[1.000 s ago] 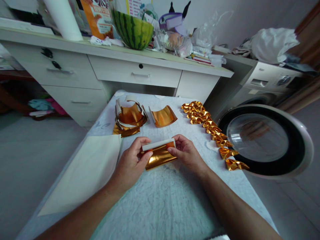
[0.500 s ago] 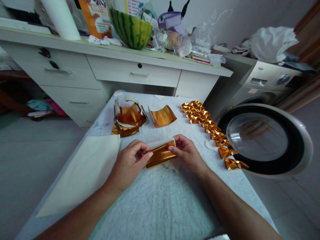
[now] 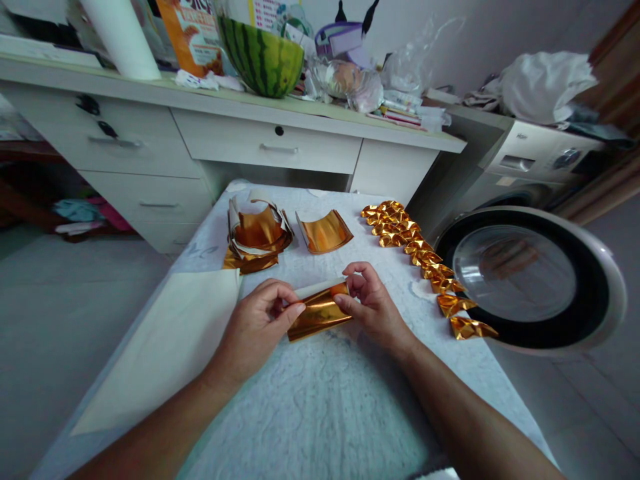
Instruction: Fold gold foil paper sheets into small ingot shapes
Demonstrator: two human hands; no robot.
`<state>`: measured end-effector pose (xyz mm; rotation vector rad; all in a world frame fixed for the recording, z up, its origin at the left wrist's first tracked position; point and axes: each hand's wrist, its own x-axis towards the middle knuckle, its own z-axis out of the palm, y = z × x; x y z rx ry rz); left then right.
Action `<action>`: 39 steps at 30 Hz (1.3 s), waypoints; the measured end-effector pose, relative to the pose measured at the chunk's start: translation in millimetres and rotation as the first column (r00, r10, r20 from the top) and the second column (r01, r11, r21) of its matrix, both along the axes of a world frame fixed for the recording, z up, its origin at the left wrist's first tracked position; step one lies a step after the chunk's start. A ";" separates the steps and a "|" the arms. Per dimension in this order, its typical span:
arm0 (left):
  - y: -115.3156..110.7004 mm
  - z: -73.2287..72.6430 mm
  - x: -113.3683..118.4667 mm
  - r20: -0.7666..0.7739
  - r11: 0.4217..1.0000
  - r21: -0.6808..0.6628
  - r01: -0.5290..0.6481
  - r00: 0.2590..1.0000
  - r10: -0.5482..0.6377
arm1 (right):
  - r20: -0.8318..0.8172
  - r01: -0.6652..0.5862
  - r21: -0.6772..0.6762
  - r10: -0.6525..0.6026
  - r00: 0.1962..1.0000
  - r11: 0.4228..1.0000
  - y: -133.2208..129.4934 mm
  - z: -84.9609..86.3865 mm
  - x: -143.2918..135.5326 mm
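Note:
Between my hands is a sheet of gold foil paper (image 3: 320, 315) with a white back, its far edge rolled or folded over. My left hand (image 3: 263, 320) pinches its left end between thumb and fingers. At the right end, my right hand (image 3: 373, 303) grips the paper with the thumb in front, while its index finger is lifted a little. Beyond them lie a curled stack of gold foil paper (image 3: 260, 230) and a smaller curved stack (image 3: 326, 232). Several folded gold paper ingots (image 3: 425, 257) run in a line along the table's right side.
A cream paper sheet (image 3: 165, 353) lies on the left of the cloth-covered table (image 3: 310, 407). Behind stands a white desk (image 3: 270, 137) bearing a cut watermelon (image 3: 263, 60) and clutter. To the right, the open washing machine door (image 3: 530, 277) reaches close to the table edge.
The gold sheet has tilted, showing more of its gold face, and its near edge sits slightly lower. My right index finger has lifted. My left hand has barely moved.

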<state>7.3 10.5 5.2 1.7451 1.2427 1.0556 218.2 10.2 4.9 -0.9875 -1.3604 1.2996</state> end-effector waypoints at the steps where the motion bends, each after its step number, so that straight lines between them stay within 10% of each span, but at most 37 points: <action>1: -0.2 -0.5 -0.5 -0.004 1.000 -0.018 0.000 1.000 -0.001 | 0.004 -0.004 0.003 0.004 1.000 1.000 0.0 0.0 0.0; 39: -3.2 -2.1 -1.9 -0.092 0.998 -0.035 -0.048 0.995 0.044 | -0.117 0.035 -0.221 -0.062 0.991 0.975 1.1 -0.6 0.7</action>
